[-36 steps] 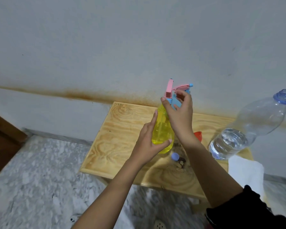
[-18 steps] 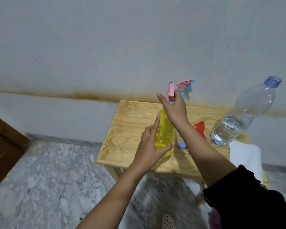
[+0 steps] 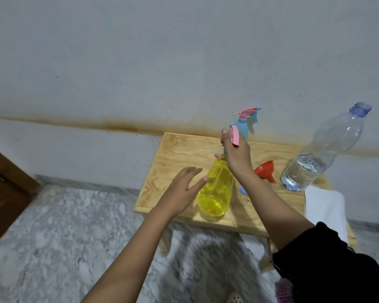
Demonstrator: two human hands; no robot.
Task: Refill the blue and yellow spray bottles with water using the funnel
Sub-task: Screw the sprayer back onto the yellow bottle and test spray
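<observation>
On the wooden table (image 3: 179, 154), your right hand (image 3: 235, 158) was curled round the spray head (image 3: 234, 138) atop the upright yellow spray bottle (image 3: 217, 193), forearm angled in from the right, while your left hand (image 3: 184, 186) was spread, fingers straight, thumb tip against the bottle's side.

No legible text, brand, number or sign in the head view. Surfaces checked: yellow spray bottle (image 3: 217, 193), blue spray bottle (image 3: 242, 127), clear water bottle (image 3: 328, 149), red funnel (image 3: 264, 171). All plain, nothing readable on any of them.
</observation>
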